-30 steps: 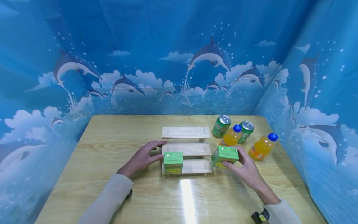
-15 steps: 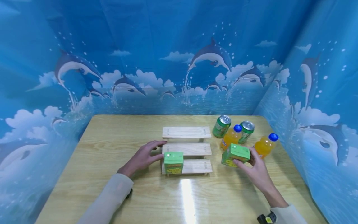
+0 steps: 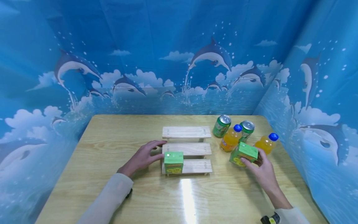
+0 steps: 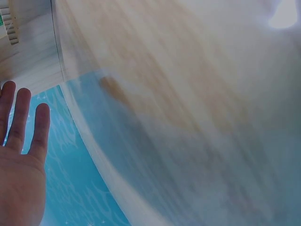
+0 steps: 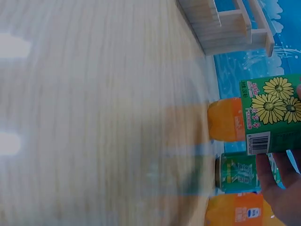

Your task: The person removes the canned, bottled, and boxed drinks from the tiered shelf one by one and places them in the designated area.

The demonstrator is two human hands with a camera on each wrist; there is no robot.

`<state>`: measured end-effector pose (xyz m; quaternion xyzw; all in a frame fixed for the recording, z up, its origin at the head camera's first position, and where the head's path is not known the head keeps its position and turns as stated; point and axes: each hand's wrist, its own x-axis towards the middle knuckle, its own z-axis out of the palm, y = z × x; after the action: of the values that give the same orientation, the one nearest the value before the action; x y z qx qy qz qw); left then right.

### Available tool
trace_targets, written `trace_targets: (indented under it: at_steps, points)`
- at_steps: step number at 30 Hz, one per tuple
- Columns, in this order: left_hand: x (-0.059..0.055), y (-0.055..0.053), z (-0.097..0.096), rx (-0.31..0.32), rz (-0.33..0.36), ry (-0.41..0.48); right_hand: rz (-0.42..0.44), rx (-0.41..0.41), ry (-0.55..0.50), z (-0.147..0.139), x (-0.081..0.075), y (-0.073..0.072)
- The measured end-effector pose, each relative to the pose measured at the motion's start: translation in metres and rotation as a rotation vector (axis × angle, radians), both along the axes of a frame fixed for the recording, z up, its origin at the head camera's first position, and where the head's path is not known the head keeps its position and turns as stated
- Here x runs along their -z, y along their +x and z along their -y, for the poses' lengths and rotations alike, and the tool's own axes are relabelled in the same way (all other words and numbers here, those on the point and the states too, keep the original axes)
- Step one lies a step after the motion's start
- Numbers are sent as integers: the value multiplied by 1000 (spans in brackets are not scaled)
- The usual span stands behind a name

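Observation:
My right hand (image 3: pixel 264 174) holds a green juice carton (image 3: pixel 244 154), thumb on its near side and fingers behind. The carton is slightly tilted, right of the wooden stepped rack (image 3: pixel 186 149). Yellow flowers and a barcode show on the held carton (image 5: pixel 270 113) in the right wrist view, where it looks raised off the table. A second green juice carton (image 3: pixel 173 163) stands upright at the left of the rack's lowest step. Beside the rack's left end rests my left hand (image 3: pixel 142 157), thumb near that carton. Its fingers (image 4: pixel 40 132) look straight in the left wrist view.
Two orange drink bottles with blue caps, a nearer-left bottle (image 3: pixel 230 140) and a right-hand bottle (image 3: pixel 266 144), stand behind the held carton. Two green cans, a left can (image 3: pixel 222 127) and a right can (image 3: pixel 247 130), stand farther back. A blue dolphin curtain (image 3: pixel 167 62) borders the table (image 3: pixel 117 133).
My right hand has moved right with its carton, away from the rack and towards the right-hand bottle. The left hand and the carton on the rack have stayed put.

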<state>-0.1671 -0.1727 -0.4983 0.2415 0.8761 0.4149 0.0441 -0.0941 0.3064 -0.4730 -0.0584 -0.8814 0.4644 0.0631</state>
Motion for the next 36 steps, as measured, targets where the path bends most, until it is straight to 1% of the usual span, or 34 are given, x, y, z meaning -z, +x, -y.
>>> trace_targets:
  at_steps: [4,8,11,17,25,31,36]
  points:
    - [0,0,0,-5,2,-1,22,39,-23,-4,4,-1]
    - [0,1,0,-6,6,4,68,86,-51,-7,7,-1]
    - [1,1,0,-8,5,5,95,112,-53,-9,9,-1]
    - [1,0,0,-9,-2,3,93,145,-59,-11,13,-3]
    - [1,1,0,-12,-3,-3,121,190,-68,-12,18,-7]
    - [1,1,0,-11,-1,3,117,207,-62,-11,23,-11]
    - [2,1,0,-8,-5,5,134,221,-46,-11,25,-13]
